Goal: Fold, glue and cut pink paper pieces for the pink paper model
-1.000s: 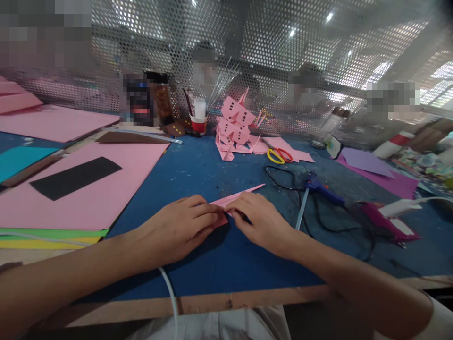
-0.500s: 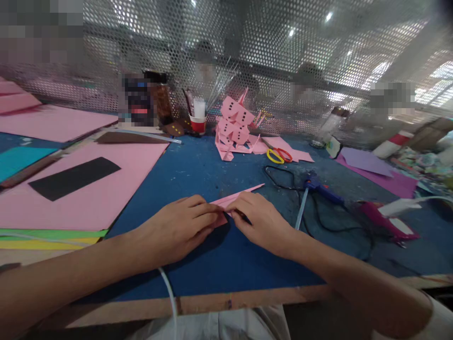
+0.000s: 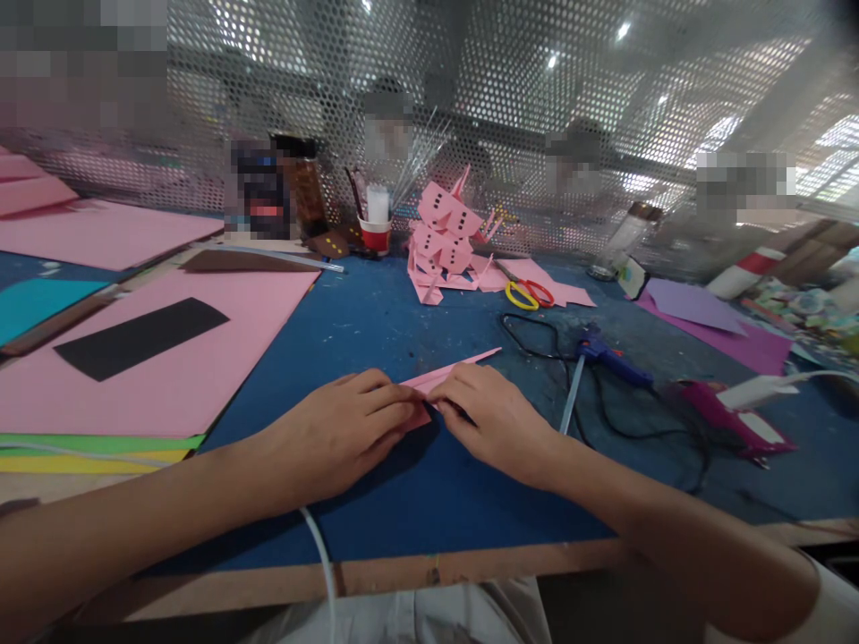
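Observation:
A folded piece of pink paper [image 3: 463,362] lies low over the blue tabletop [image 3: 376,322], its narrow pointed end reaching to the right. My left hand [image 3: 349,429] is closed on its left part, fingers pressed together, with a corner of pink showing below them. From the other side my right hand [image 3: 493,411] pinches the same paper, thumb and fingertips meeting close to the left fingertips. Both hands cover the middle of the fold, so its full shape is hidden.
Pink folded paper figures [image 3: 446,233] stand behind the hands, beside scissors [image 3: 530,293]. A blue glue gun [image 3: 614,358] and its black cord lie right. Pink sheets [image 3: 255,331] with a black paper strip [image 3: 144,335] lie left. A red-and-white cup [image 3: 376,234] stands at the back.

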